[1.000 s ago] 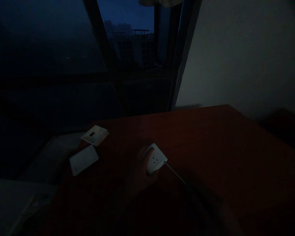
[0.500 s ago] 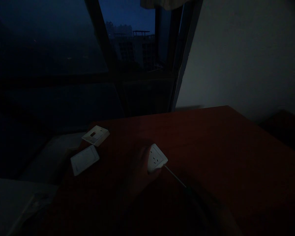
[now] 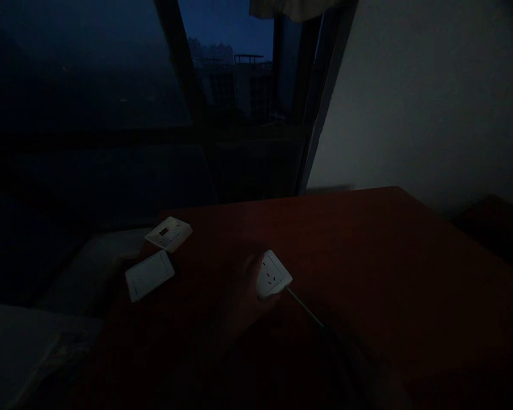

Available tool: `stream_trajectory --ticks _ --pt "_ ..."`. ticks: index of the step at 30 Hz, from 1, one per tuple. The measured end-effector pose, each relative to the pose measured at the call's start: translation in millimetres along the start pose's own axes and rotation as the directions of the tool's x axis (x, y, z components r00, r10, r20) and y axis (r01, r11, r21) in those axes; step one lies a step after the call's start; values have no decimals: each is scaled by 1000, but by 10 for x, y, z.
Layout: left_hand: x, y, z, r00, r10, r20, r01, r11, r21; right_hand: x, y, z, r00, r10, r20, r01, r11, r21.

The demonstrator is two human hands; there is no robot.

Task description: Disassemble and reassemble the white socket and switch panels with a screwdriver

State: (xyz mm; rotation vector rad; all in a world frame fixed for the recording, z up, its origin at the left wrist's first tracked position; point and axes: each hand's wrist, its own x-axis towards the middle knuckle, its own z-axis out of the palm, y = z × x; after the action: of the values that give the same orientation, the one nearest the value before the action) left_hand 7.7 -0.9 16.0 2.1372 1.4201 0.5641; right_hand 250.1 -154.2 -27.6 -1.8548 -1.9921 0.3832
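The scene is very dark. My left hand (image 3: 241, 296) grips a white wall socket plate (image 3: 272, 275) by its left edge, on a dark red table (image 3: 367, 250). A thin metal shaft (image 3: 303, 307), like a screwdriver blade, touches the plate's right corner. It runs down to my right hand (image 3: 367, 364), which is only a dim shape around the tool's dark handle; its fingers cannot be made out.
Two more white plates lie at the table's left edge: a flat switch plate (image 3: 149, 275) and a frame with a small opening (image 3: 169, 233). A dark window (image 3: 222, 85) is behind, and a pale wall (image 3: 423, 97) stands at the right.
My left hand has slid further over the socket plate's left side, and the plate has tipped slightly. The view has shifted a little to the left.
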Motion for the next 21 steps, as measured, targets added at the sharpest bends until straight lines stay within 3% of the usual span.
stream_trajectory --ticks 2,4,6,8,10,12,14,16,18,21 --pt "4 12 -10 999 25 -21 -25 1000 -7 -36 -25 23 999 5 -42 -5 1000 13" --pt "12 18 -25 999 32 -31 -32 999 -3 -34 -81 10 995 92 -45 -86 988 125" --pt "20 13 -40 999 26 -33 -26 1000 6 12 -142 -36 973 222 60 -229 913 339" --pt "25 3 -53 999 20 -42 -19 1000 14 80 -183 -90 932 301 203 -363 782 507" --pt "25 -4 -63 999 14 -48 -13 1000 19 138 -197 -126 902 314 298 -432 697 572" --pt "21 -1 -72 999 7 -45 -6 1000 23 168 -198 -135 888 314 335 -457 672 583" --pt "20 7 -79 999 11 -37 -10 1000 20 166 -199 -122 890 332 313 -455 694 557" --pt "23 14 -82 999 26 -41 -25 1000 10 146 -197 -102 930 307 202 -366 813 453" --pt "29 14 -81 998 34 -56 -33 999 8 124 -187 -81 979 197 58 -206 940 271" --pt "42 -2 -74 997 28 -69 -26 999 23 125 -160 -61 997 70 -30 -66 993 101"
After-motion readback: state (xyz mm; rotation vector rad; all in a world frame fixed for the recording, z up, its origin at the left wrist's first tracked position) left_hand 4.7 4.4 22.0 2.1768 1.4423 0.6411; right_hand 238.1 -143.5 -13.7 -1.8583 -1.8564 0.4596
